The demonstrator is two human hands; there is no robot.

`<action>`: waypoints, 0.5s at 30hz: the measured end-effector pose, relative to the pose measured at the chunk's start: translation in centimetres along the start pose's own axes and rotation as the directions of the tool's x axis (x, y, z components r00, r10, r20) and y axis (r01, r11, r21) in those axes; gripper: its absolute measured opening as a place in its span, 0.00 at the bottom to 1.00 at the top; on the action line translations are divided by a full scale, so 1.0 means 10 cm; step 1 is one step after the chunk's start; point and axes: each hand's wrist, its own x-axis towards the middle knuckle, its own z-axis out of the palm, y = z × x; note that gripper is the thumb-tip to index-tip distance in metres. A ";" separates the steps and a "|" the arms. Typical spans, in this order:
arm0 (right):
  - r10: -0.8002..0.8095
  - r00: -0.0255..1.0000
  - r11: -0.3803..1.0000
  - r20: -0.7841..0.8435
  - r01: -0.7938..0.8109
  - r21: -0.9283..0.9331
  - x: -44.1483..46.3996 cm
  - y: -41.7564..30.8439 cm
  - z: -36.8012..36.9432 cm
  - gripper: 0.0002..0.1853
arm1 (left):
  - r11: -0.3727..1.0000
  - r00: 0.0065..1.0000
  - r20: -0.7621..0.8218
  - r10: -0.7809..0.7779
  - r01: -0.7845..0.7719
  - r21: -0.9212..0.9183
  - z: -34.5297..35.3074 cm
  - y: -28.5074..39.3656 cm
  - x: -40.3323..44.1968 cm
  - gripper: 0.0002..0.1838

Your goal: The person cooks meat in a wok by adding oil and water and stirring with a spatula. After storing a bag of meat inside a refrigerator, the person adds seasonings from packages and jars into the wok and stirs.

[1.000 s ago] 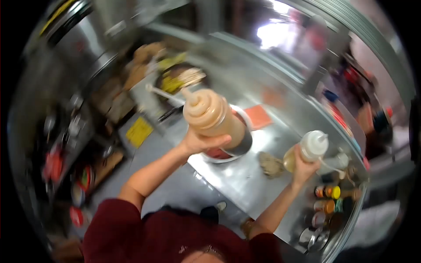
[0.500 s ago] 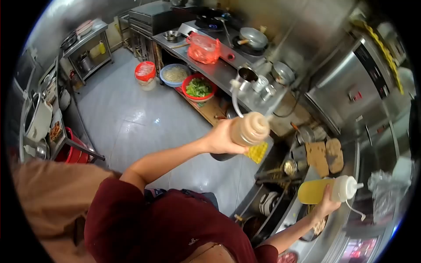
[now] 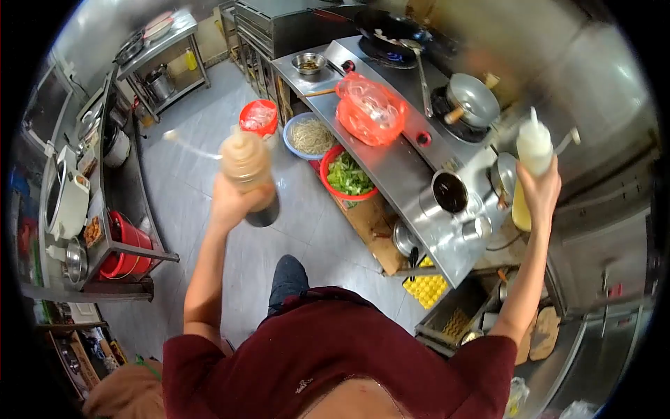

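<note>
My left hand [image 3: 234, 199] is wrapped round a squeeze bottle of dark liquid [image 3: 246, 164], held out over the floor with its nozzle cap dangling to the left on a strap. On the other side, my right hand [image 3: 541, 190] grips a squeeze bottle of yellow liquid [image 3: 534, 148], nozzle upward, near the right end of the steel counter. The fingers of both hands are closed on the bottles. Close to the right hand stand a pot of dark liquid [image 3: 449, 192] and a grey wok [image 3: 472, 101] with a wooden handle.
A steel counter [image 3: 391, 167] runs diagonally, bearing a red plastic bag [image 3: 370, 115] and a small metal bowl [image 3: 308, 64]. Behind is a black wok [image 3: 392, 31] with a ladle. Below are a basket of greens [image 3: 349, 176], a basin of noodle-like strands [image 3: 310, 136] and a red bucket [image 3: 258, 119].
The view has turned towards the stove. Both bottles have stayed in my hands; the dark one is now on the left over the floor, the yellow one beside the counter.
</note>
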 end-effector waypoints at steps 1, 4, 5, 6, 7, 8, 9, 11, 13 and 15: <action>0.003 0.999 0.998 0.040 0.000 -0.069 0.39 0.01 0.34 0.25 | 1.000 0.997 -0.073 -0.007 0.007 0.001 -0.10 -0.12 0.14 0.20; -0.056 0.988 0.975 0.141 0.084 -0.205 1.39 0.08 1.38 0.26 | 0.971 0.968 -0.250 0.012 0.048 0.233 -0.48 -0.64 0.56 0.19; -0.063 0.986 0.963 0.153 0.100 -0.250 1.71 0.08 1.72 0.26 | 0.974 0.975 -0.220 -0.042 0.089 0.208 -0.65 -0.81 0.76 0.19; -0.058 0.983 0.947 0.172 0.109 -0.303 1.97 0.10 2.03 0.27 | 0.974 0.979 -0.175 -0.104 0.136 0.182 -0.78 -0.92 0.96 0.19; -0.006 0.980 0.930 0.197 0.077 -0.360 2.23 0.08 2.31 0.28 | 0.976 0.975 -0.208 -0.078 0.118 0.184 -0.83 -0.98 1.19 0.18; 0.040 0.972 0.913 0.230 0.059 -0.405 2.50 0.03 2.58 0.28 | 0.975 0.965 -0.253 -0.063 0.113 0.191 -0.90 -1.06 1.46 0.17; 0.062 0.965 0.909 0.256 0.052 -0.414 2.72 -0.04 2.80 0.28 | 0.965 0.961 -0.265 -0.082 0.143 0.218 -0.99 -1.17 1.72 0.16; 0.095 0.951 0.908 0.295 0.038 -0.416 3.06 -0.14 3.15 0.28 | 0.938 0.957 -0.260 -0.126 0.201 0.283 -1.21 -1.32 2.25 0.15; 0.122 0.941 0.888 0.316 0.039 -0.459 3.34 -0.06 3.45 0.30 | 0.952 0.977 -0.185 -0.106 0.153 0.267 -1.28 -1.34 2.87 0.15; 0.081 0.943 0.854 0.324 0.102 -0.510 3.55 -0.01 3.72 0.30 | 0.963 0.992 -0.082 -0.100 0.117 0.243 -1.35 -1.44 3.51 0.15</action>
